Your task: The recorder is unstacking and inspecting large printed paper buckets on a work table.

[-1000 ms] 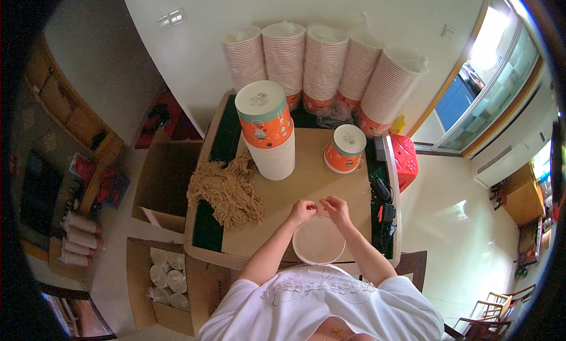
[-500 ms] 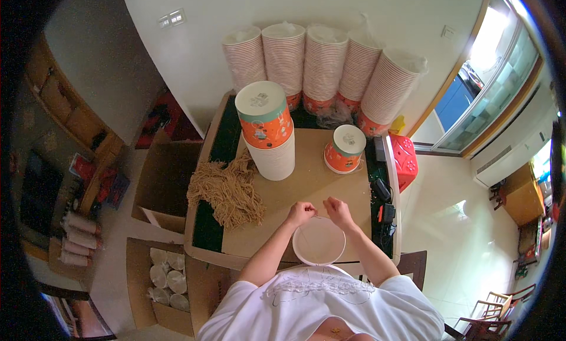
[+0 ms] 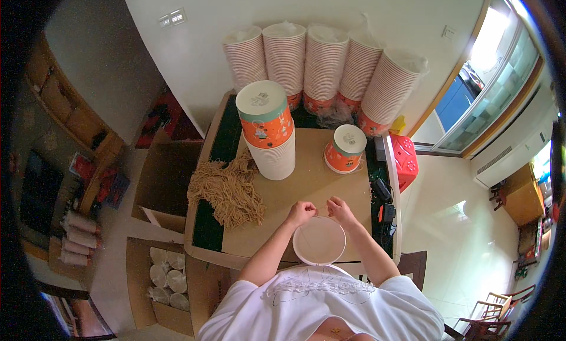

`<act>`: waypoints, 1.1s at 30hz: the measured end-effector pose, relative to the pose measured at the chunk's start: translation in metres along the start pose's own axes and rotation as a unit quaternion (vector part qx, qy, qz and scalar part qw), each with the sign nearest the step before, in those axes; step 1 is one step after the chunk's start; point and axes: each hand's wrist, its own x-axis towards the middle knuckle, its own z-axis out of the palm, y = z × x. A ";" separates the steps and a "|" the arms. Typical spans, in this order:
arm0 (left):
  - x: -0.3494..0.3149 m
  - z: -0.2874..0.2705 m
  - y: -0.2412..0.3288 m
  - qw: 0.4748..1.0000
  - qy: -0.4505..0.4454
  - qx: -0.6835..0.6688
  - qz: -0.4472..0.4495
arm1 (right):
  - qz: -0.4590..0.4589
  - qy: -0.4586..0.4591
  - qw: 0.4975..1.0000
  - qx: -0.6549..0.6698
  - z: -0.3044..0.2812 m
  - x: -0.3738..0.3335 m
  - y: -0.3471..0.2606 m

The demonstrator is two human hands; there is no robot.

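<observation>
Over the far rim of a white paper bucket [image 3: 319, 241] at the table's near edge, both my hands are closed in pinches. My left hand [image 3: 303, 212] and my right hand [image 3: 339, 211] are a short gap apart, with a thin string [image 3: 321, 215] faintly visible between them. The bucket's open mouth faces up, and a fine line crosses its inside. A heap of brown twine [image 3: 227, 193] lies to the left of my hands. Farther off, a tall stack of orange and green paper buckets [image 3: 265, 128] stands upside down, and a shorter stack [image 3: 345, 149] sits to its right.
Several plastic-wrapped bucket stacks [image 3: 326, 64] line the wall behind the table. Black adapters and cables [image 3: 384, 202] lie along the right edge. A red stool [image 3: 404, 161] stands beyond it. Cardboard boxes [image 3: 159, 179] are on the left floor, one filled with wrapped goods [image 3: 168, 279].
My right hand has shifted slightly, its fingers changing position near the string. My left hand stays almost in place, and the bucket has hardly moved.
</observation>
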 end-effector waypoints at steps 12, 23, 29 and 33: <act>0.002 0.003 -0.003 1.000 0.001 -0.008 -0.004 | -0.083 -0.024 0.996 -0.027 -0.012 0.008 0.015; 0.003 0.003 -0.006 1.000 -0.002 -0.007 -0.017 | -0.081 -0.039 0.995 -0.041 -0.016 0.005 0.006; 0.000 0.004 0.000 0.994 0.071 -0.070 0.040 | -0.077 -0.021 0.995 -0.056 -0.010 -0.002 0.001; 0.001 -0.014 0.002 0.997 0.040 -0.006 0.061 | -0.109 0.030 0.991 -0.067 -0.003 -0.009 0.004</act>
